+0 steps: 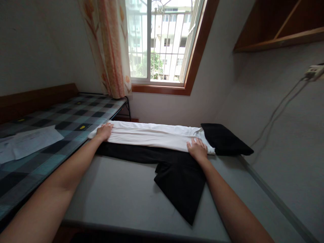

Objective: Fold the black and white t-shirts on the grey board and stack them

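Lying in a long, softly creased strip, the white cloth (152, 135) overlaps the black cloth (182, 185) on the grey table (121, 189); your left hand (104, 131) and right hand (197, 148) press the strip's ends, fingers loosely spread, without visible grip.

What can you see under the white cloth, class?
Black cloth sticks out along the near edge, over the grey table. Whatever lies beneath the middle of the white cloth is covered.
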{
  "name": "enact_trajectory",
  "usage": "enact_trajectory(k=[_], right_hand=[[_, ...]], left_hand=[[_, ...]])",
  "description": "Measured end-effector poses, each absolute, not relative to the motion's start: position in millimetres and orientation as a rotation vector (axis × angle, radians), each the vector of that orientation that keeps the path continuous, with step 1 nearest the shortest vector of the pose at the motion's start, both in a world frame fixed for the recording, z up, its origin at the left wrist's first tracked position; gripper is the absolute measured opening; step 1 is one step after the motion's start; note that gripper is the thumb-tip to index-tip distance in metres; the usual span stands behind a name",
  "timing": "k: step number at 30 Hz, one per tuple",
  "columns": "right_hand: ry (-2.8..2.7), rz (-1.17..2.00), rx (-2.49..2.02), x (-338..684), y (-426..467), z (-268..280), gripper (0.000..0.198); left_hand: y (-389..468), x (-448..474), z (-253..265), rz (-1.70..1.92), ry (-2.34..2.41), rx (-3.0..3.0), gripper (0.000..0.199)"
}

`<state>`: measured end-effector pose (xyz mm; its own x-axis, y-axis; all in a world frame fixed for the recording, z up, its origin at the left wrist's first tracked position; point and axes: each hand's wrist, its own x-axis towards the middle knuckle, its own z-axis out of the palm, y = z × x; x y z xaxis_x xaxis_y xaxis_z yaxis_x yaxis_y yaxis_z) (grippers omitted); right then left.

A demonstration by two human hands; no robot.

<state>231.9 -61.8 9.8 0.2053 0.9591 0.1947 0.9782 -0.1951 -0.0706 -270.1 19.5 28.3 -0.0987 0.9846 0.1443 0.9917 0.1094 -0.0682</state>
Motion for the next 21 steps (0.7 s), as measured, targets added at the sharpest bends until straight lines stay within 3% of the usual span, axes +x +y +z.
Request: enact_trajectory(k=[7,16,21], right_hand=[[-1.858,-0.227,-2.272,232,-60,7,0.048],[-1.841,-0.259,-2.288,231,-58,5,0.047],[-1.83,-0.254,-2.29,231,-57,5,0.048]], left_hand=[[36,-277,37,-0.001,-2.13,-2.089,0.045],[44,-294,43,-0.229,-2.542,-1.637,0.039],[49,-296,44,-0.216,-2.543,-1.597,0.034]])
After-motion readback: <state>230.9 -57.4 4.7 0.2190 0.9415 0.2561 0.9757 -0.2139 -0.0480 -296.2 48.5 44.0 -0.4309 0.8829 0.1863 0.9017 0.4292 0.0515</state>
